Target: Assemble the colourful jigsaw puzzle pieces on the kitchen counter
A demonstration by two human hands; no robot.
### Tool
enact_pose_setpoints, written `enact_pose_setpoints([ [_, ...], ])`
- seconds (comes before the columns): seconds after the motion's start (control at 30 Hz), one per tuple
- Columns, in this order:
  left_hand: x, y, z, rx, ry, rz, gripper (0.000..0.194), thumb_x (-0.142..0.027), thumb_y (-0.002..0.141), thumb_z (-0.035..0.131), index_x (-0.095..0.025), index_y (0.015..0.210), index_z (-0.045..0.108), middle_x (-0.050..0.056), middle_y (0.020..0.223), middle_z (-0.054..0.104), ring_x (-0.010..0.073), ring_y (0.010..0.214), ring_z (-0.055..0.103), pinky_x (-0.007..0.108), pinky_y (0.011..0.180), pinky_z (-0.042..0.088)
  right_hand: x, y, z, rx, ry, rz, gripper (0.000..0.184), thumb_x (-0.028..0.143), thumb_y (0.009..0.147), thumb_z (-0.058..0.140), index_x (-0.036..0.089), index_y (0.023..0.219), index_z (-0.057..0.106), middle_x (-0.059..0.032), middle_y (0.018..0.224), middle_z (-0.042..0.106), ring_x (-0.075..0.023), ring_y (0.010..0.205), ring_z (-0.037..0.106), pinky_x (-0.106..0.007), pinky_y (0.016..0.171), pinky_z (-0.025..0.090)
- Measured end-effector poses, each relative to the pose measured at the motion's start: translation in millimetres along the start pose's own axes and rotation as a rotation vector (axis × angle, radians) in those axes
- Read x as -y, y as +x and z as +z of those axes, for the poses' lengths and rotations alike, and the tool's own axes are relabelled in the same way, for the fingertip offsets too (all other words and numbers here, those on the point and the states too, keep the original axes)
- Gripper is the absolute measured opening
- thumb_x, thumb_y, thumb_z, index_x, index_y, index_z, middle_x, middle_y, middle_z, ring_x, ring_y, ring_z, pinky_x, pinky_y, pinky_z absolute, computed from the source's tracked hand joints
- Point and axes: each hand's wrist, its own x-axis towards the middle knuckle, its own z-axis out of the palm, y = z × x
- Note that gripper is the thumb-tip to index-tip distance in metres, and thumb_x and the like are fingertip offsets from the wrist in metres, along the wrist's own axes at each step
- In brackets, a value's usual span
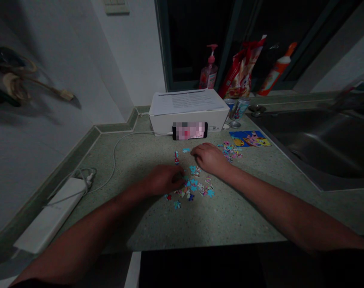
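Loose jigsaw puzzle pieces (194, 185), many of them light blue, lie scattered on the speckled counter (236, 216). My left hand (166, 179) hovers at the left edge of this scatter, fingers curved and thumb apart from them; nothing shows between them. Farther back, my right hand (211, 159) rests with bent fingers drawn together, their tips at the right edge of a light-blue puzzle piece (186, 150). A narrow red and blue strip of puzzle (176, 157) lies between the hands. Beyond my right wrist sits a second heap of puzzle pieces (231, 151).
A phone (190, 131) with a charging cable leans on a white box (188, 110). Right of it lies a blue cartoon picture card (250, 139) beside the sink (314, 144). A white power strip (54, 212) is at left. Bottles and a red bag (243, 68) stand behind.
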Motion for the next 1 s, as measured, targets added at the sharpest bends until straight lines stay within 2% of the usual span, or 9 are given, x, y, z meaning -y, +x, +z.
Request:
enact_pose_setpoints([
  [0.37, -0.3, 0.5, -0.5, -0.018, -0.021, 0.008, 0.026, -0.038, 0.096, 0.066, -0.023, 0.115, 0.074, -0.001, 0.076, 0.071, 0.0175, 0.067, 0.062, 0.031, 0.065, 0.036, -1.9, -0.1, 2.5, -0.018, 0.011, -0.005, 0.031, 0.006, 0.093, 0.056, 0.016, 0.107, 0.081, -0.0124, 0.107, 0.081, -0.0265, 0.097, 0.068, -0.041, 0.098, 0.045],
  [0.67, 1.3, 0.4, 1.3, -0.034, -0.045, 0.022, 0.022, -0.038, 0.096, 0.067, -0.025, 0.112, 0.073, -0.002, 0.073, 0.069, 0.0175, 0.066, 0.061, 0.030, 0.064, 0.036, -1.0, -0.6, 1.0, -0.011, 0.018, -0.003, 0.032, 0.005, 0.093, 0.057, 0.017, 0.109, 0.081, -0.0119, 0.109, 0.081, -0.0272, 0.101, 0.069, -0.043, 0.101, 0.046],
  [1.0, 0.6, 0.6, -0.1, -0.007, -0.008, 0.003, 0.023, -0.038, 0.097, 0.067, -0.023, 0.114, 0.073, 0.000, 0.081, 0.073, 0.0188, 0.070, 0.064, 0.031, 0.066, 0.036, -0.8, -0.5, 0.7, -0.009, 0.001, -0.010, 0.031, 0.005, 0.093, 0.057, 0.016, 0.108, 0.082, -0.0133, 0.109, 0.082, -0.0282, 0.104, 0.071, -0.043, 0.104, 0.048],
])
